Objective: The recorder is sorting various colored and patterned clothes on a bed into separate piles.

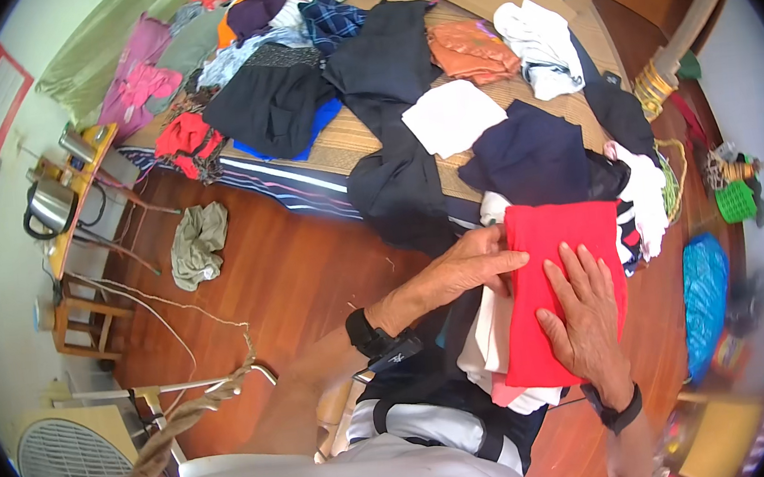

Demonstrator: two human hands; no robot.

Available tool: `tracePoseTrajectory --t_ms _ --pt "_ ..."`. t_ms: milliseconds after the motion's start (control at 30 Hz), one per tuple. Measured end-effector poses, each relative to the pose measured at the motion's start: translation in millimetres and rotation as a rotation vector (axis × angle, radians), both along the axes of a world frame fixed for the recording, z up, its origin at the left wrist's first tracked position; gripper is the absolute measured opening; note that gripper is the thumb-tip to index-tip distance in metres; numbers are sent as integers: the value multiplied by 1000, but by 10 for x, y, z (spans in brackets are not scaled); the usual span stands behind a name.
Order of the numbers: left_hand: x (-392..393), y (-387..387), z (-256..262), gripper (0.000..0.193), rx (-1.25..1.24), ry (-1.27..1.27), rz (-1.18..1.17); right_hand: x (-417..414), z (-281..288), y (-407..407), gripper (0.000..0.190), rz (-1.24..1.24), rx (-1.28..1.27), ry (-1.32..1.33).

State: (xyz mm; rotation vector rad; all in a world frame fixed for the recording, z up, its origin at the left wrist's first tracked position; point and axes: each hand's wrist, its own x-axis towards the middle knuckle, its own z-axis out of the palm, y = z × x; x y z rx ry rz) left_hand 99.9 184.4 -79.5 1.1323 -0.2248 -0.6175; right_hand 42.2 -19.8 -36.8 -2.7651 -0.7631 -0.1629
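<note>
A red cloth (pixel 527 321), folded into a rectangle, lies on a stack of pale and pink folded cloths (pixel 481 347) near my lap. My left hand (pixel 482 263) is at its left edge, thumb on top and the other fingers partly hidden beside or under it. Flat on the red cloth, with fingers spread, rests my right hand (pixel 582 315). Just beyond are a folded navy garment (pixel 533 153) and a folded white cloth (pixel 453 118) on the bed mat. Black trousers (pixel 386 77) stretch across the bed and hang over its edge.
More clothes cover the bed, including a black garment (pixel 270 103) and an orange-brown one (pixel 470 51). Khaki clothing (pixel 200 247) lies on the wooden floor. An electric kettle (pixel 52 205) stands on a side table. A box fan (pixel 85 472) and twisted rope (pixel 166 443) are at the lower left.
</note>
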Motion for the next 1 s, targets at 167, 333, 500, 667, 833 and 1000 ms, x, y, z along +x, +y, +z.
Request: tracePoseTrajectory --t_ms 167,333,500,667,833,1000 --pt "241 691 -306 41 146 20 353 -21 -27 2 49 -5 -2 16" --pt "174 989 -317 48 281 44 525 17 19 -72 48 -77 2 25" --pt "-333 493 -260 54 187 155 339 -17 -68 -130 45 -56 93 -47" --pt "-532 188 -485 53 127 283 295 -242 -103 -272 46 -111 107 -58" --pt "-686 34 -718 55 -24 379 269 -403 -143 -620 48 -179 58 -47" --pt "-769 -225 -816 50 68 480 250 -609 -197 -1073 49 -262 92 -44"
